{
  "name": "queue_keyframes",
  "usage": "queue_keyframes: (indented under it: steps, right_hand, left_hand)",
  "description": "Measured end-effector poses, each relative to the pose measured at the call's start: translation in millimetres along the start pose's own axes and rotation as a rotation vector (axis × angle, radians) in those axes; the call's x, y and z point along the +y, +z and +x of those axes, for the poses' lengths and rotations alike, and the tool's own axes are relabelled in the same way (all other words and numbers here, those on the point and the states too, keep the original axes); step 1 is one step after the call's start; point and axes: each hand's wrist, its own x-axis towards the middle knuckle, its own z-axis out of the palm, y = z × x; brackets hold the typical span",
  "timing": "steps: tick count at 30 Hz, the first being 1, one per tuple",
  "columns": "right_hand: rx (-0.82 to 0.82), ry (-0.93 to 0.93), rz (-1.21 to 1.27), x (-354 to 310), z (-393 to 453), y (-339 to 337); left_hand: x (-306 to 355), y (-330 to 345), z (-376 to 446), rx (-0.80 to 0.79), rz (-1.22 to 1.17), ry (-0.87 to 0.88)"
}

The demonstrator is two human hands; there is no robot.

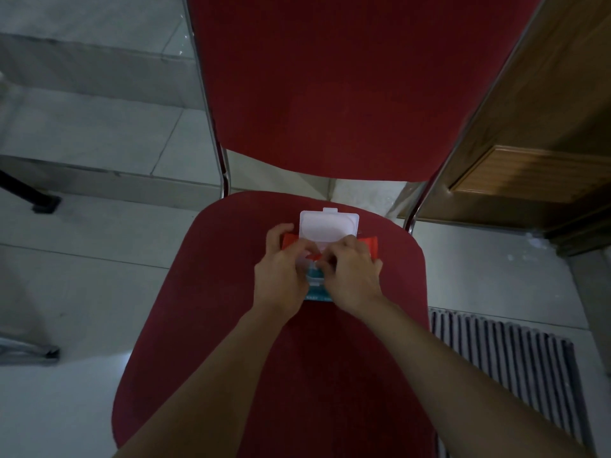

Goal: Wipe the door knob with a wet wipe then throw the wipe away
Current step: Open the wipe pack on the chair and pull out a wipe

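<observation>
A flat wet wipe pack (325, 256), red at its far end and teal near the wrists, lies on a red chair seat (205, 292) with its white plastic flip lid (329, 226) standing open. The left hand (281, 267) and right hand (352, 271) rest on the pack side by side, fingertips pinched together at its opening; what they pinch is hidden.

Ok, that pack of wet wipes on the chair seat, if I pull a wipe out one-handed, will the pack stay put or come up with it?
It would probably lift or slide: the wet wipe pack looks small and soft, lying loose on the padded chair seat. Its flip lid stands open and seems stiff. Both the left hand and right hand are on it, which suggests it needs steadying.
</observation>
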Motion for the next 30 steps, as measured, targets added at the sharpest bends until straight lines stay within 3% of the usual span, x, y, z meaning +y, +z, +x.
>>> queue_keyframes:
  steps: [10, 17, 24, 28, 30]
  right_hand:
    - [-0.157, 0.031, 0.223, 7.6, 4.0, -8.0]
    - [-0.073, -0.137, 0.236, 19.5, 4.5, -9.4]
    - [-0.159, 0.079, 0.582, 17.9, 8.9, -12.6]
    - [-0.141, 0.102, 0.722, 20.6, 7.3, -17.1]
    - [-0.140, 0.045, 0.678, 21.9, 7.3, -18.7]
  left_hand:
    - [2.8, -2.8, 0.1, -0.055, 0.012, -0.032]
    - [-0.2, -0.4, -0.6, -0.052, 0.017, -0.004]
    - [-3.1, 4.0, 2.9, -0.103, 0.030, 0.016]
    - [-4.2, 5.3, 3.3, -0.096, 0.030, 0.006]
    - [-4.5, 5.2, 2.6, -0.090, 0.027, 0.001]
